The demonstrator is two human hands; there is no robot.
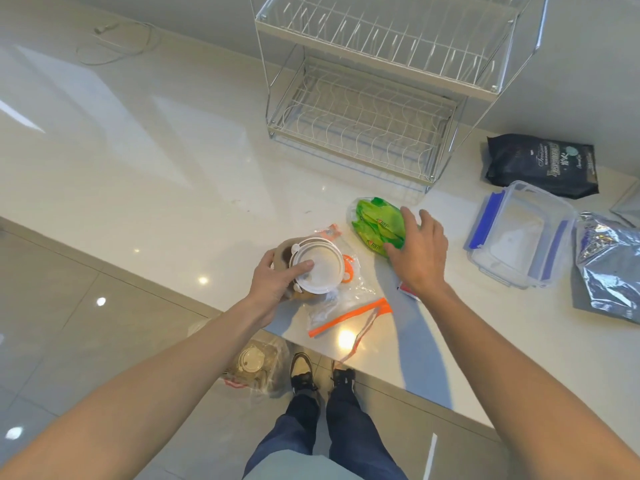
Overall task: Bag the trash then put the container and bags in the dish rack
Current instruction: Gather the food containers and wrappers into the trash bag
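Observation:
My left hand grips a brown paper cup with a white lid, tipped on its side over a clear zip bag with an orange seal that lies flat on the counter. My right hand rests with spread fingers on the right side of a crumpled green wrapper. A small red and white packet peeks out under my right wrist. A clear plastic container with blue clips stands open at the right. The two-tier wire dish rack stands behind, with nothing in it.
A black pouch and a silver foil bag lie at the far right of the white counter. A white cable lies at the back left. The counter's front edge runs diagonally, with glossy floor tiles and my shoes below.

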